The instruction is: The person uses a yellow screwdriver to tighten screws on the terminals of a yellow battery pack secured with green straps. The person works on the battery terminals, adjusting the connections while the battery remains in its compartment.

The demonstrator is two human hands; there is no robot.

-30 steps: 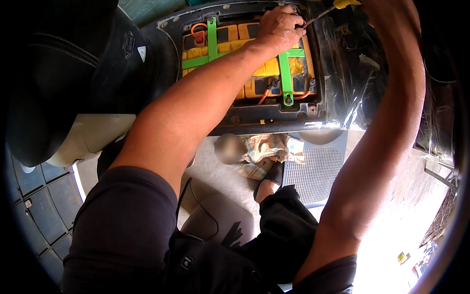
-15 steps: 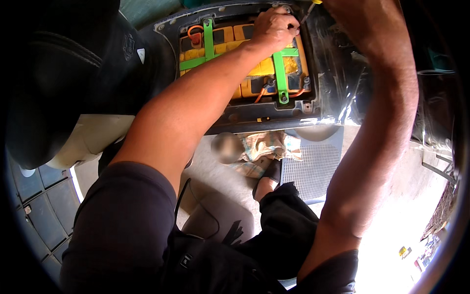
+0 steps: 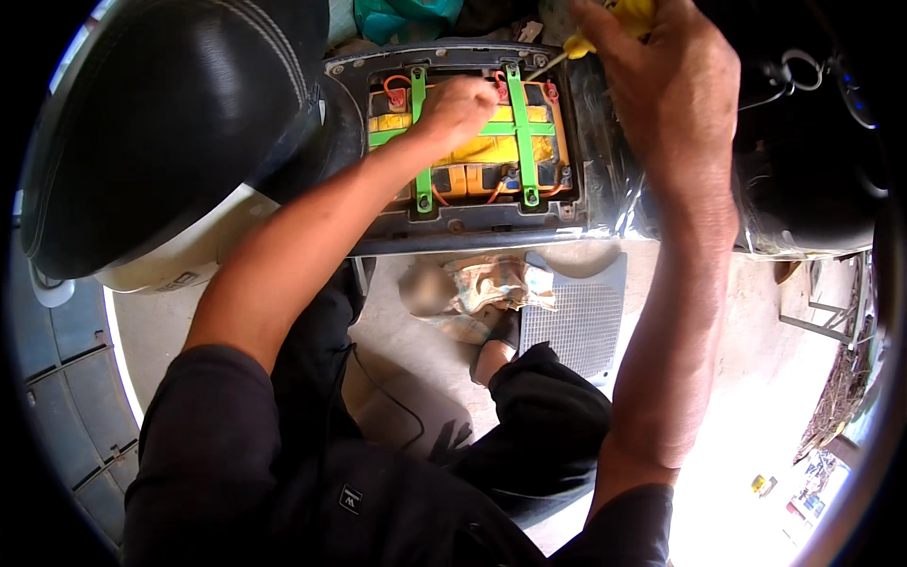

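My right hand point(image 3: 675, 90) grips a screwdriver point(image 3: 578, 44) by its yellow handle. Its shaft slants down-left to the far rim of the battery compartment point(image 3: 590, 184), near the upper end of the right green strap point(image 3: 521, 142). Over the orange batteries point(image 3: 456, 180), my left hand point(image 3: 461, 109) is closed with fingers curled, between the two upright green straps. Whatever those fingers hold, if anything, is hidden. A green crosspiece point(image 3: 543, 128) and yellow wrapping point(image 3: 501, 149) lie across the batteries. Orange wires with red terminal covers point(image 3: 395, 96) show at the far corners.
A raised black seat point(image 3: 179, 104) stands left of the compartment. Clear plastic film point(image 3: 642, 203) covers the body on the right. Below are a grey gridded footboard point(image 3: 576, 326) and a checked cloth point(image 3: 496, 283). A teal bag point(image 3: 406, 19) lies beyond the far rim.
My left hand has moved left, away from the compartment's far right corner. More of the right hand and screwdriver now shows. The whole view has shifted, showing more of the seat.
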